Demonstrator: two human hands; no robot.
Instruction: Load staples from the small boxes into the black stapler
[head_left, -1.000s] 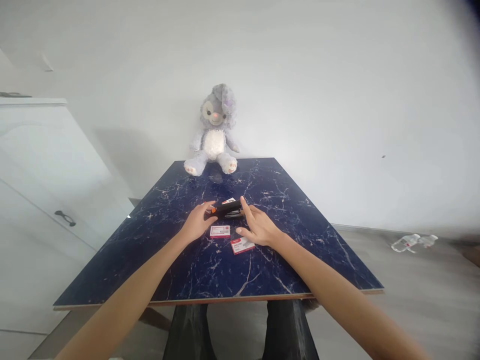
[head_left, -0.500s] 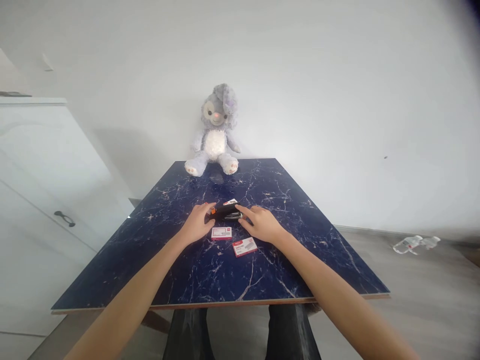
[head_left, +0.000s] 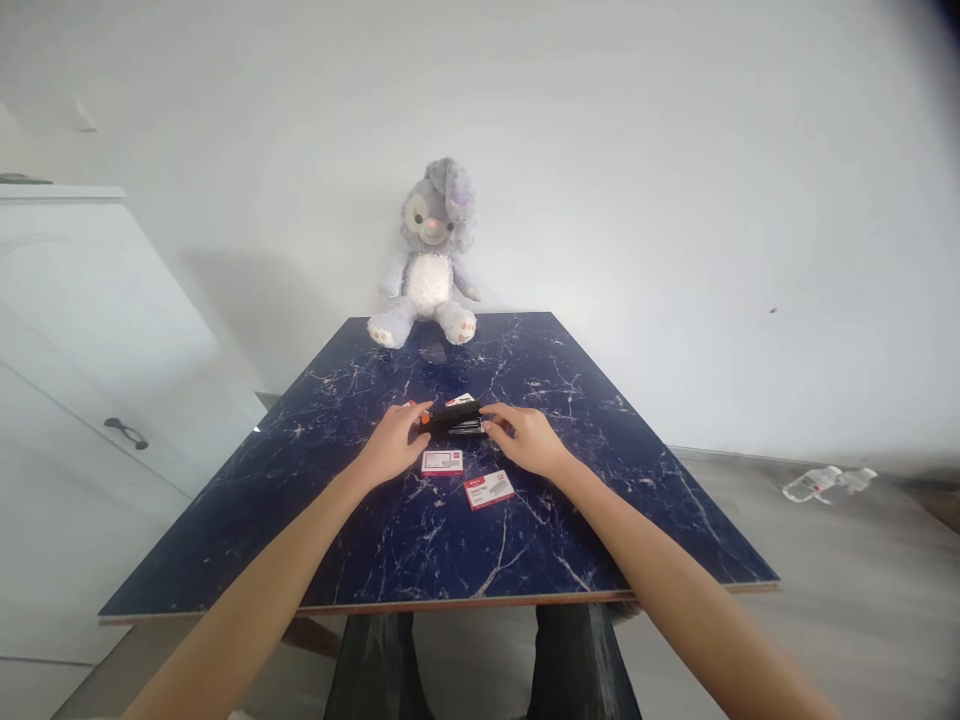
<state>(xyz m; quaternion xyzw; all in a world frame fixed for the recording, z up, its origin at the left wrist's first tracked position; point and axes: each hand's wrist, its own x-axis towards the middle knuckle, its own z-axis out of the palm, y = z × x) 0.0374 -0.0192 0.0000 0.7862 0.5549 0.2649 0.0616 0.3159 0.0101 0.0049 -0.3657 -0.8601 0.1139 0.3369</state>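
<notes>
"Containers, nearest first?"
"Front box (head_left: 489,489), red and white, flat; second box (head_left: 442,462), likewise, farther left. Contents of both: not visible. Just beyond, between the hands: stapler (head_left: 454,415), black, silvery metal inside. Left hand (head_left: 394,440): pinching its orange end. Right hand (head_left: 525,438): fingers bent at the opposite end; cannot tell whether gripping."
"Changes?"
"Front box, part-covered by the right hand a second ago, now fully visible."
"Surface, room?"
"Table (head_left: 390,560), blue, marbled; plush toy (head_left: 430,260) at far edge; pale wall (head_left: 637,200) behind."
</notes>
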